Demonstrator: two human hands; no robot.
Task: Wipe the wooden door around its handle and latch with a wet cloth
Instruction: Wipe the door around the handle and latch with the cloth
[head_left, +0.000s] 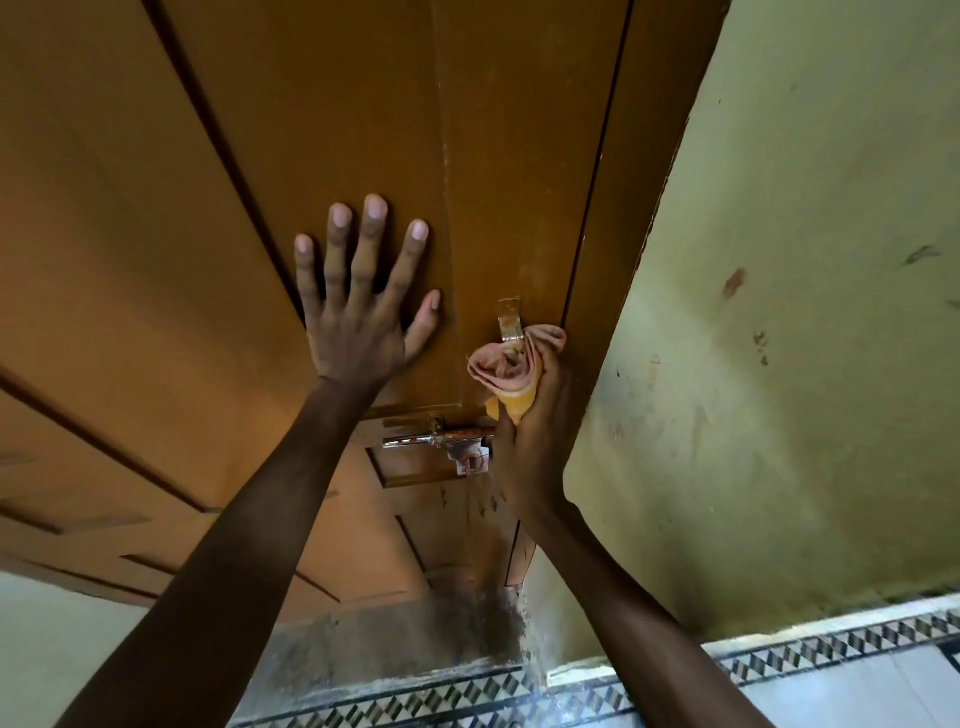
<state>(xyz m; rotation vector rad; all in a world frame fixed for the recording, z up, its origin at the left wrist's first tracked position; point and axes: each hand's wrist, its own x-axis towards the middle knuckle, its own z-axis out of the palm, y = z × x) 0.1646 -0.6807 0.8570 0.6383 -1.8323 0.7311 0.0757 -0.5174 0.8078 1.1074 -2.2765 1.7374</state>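
The left hand (363, 306) lay flat and empty on the door (322, 130); the right hand (535, 441) gripped the cloth (511, 371) against the handle (510, 319), at one o'clock from the latch (441, 439); it might snag there.

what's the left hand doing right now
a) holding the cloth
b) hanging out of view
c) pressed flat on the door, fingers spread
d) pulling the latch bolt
c: the left hand lies open, palm against the door, while the right hand grips the cloth by the handle, above the latch.
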